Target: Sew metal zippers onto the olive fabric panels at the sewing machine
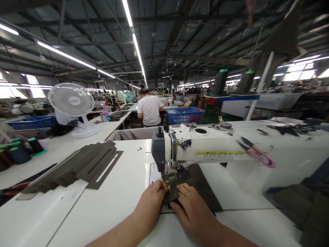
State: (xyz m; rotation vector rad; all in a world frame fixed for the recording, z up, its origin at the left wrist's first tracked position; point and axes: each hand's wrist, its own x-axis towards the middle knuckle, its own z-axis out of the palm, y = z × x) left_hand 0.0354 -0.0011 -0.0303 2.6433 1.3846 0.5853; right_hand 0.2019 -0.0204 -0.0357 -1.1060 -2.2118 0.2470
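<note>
A white sewing machine (210, 142) stands before me, its needle area over a dark olive fabric piece (203, 188). My left hand (151, 202) is closed at the left edge of the fabric, fingertips beside a small brass-coloured metal part (167, 183) near the presser foot. To its right, my right hand (192, 209) grips the near end of the fabric, fingers on top and thumb lower down. The left fingertips are partly hidden against the metal part. Part of the fabric spreads flat to the right, under the machine arm.
Pink-handled scissors (260, 156) rest on the machine arm. At left lie a stack of dark cut panels (74, 164), a white fan (72, 101) and thread cones (36, 145). A person in a white shirt (150, 109) sits ahead near a blue basket (185, 116).
</note>
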